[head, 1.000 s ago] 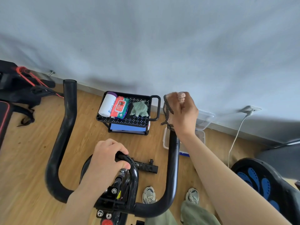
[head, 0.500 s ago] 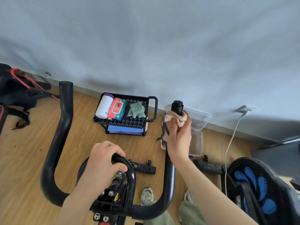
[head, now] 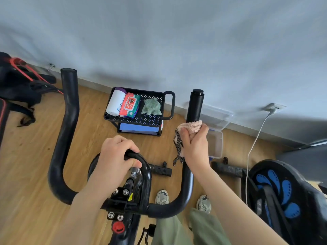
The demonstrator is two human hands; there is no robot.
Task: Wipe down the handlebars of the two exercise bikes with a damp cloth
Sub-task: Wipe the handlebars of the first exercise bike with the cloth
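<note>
A: How far along?
B: Partway, I'd guess. The right hand (head: 194, 145) grips the cloth (head: 192, 127) round the handlebar's right prong (head: 195, 105), below its tip; the left hand (head: 115, 156) holds the centre loop (head: 144, 167). The left prong (head: 69, 103) and probably the second bike (head: 283, 188) are left.

black cart (head: 169, 105) — wipes pack (head: 130, 104), green cloth (head: 152, 106)

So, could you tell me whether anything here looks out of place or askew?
Nothing looks spilled or damaged. Only the clear plastic box by the wall stands open, its lid tilted behind it rather than seated.
</note>
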